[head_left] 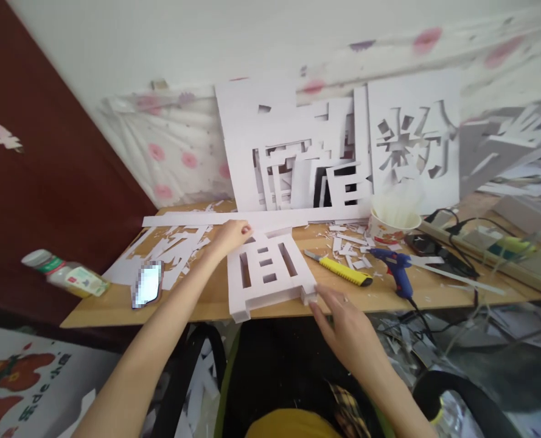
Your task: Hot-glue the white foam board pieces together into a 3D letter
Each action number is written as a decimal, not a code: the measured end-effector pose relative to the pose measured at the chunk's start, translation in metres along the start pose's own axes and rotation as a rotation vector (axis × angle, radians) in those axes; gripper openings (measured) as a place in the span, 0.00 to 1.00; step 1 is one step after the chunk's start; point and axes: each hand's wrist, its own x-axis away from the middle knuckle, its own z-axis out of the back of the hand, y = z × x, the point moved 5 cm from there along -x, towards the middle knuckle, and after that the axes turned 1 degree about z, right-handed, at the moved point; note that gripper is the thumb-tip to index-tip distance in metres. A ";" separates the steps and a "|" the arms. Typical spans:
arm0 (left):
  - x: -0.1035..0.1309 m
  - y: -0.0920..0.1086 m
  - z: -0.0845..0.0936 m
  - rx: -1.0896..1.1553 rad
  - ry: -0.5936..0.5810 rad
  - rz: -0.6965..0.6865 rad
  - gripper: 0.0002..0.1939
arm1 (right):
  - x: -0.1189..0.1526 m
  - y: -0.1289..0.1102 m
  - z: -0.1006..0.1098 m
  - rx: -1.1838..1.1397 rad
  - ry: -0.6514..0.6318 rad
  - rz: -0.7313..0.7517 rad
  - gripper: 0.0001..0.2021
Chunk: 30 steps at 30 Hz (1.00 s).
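The white cut-out character (280, 277) lies near centre on the table (201, 311); right hand (345, 319) at its near right corner, thumb and fingers spread; left hand (233, 234) curled by its far left edge, whether pinching I cannot tell. Seemingly side walls (272, 298) are being fitted; next calls for steady alignment. Right: yellow cutter (342, 269), blue glue gun (395, 261)

your right grip (344, 319) touches a corner of the hollow white character (280, 274); your left grip (232, 236) curls near its far edge.
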 end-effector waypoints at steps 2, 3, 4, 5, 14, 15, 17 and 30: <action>0.027 -0.026 0.001 0.015 0.025 0.089 0.13 | -0.004 -0.001 -0.008 0.014 0.050 0.001 0.26; 0.038 -0.036 -0.001 0.030 0.023 0.123 0.12 | -0.006 -0.003 -0.014 0.038 0.039 0.004 0.28; 0.047 -0.045 -0.006 0.052 0.017 0.154 0.12 | -0.007 -0.005 -0.022 0.073 0.004 -0.005 0.28; 0.053 -0.053 -0.011 0.079 0.010 0.183 0.12 | -0.008 -0.006 -0.028 0.118 -0.036 -0.023 0.28; 0.054 -0.076 -0.034 0.452 -0.070 0.278 0.24 | -0.024 -0.009 -0.019 0.178 -0.130 -0.061 0.21; 0.055 -0.074 -0.033 0.498 -0.059 0.264 0.24 | -0.023 -0.002 -0.020 0.112 -0.091 -0.074 0.21; 0.061 -0.070 -0.032 0.588 -0.015 0.242 0.23 | -0.017 0.014 -0.026 -0.026 0.018 -0.162 0.23; 0.104 -0.071 -0.018 0.870 0.341 0.413 0.29 | -0.097 0.063 -0.024 -0.316 0.053 -0.231 0.35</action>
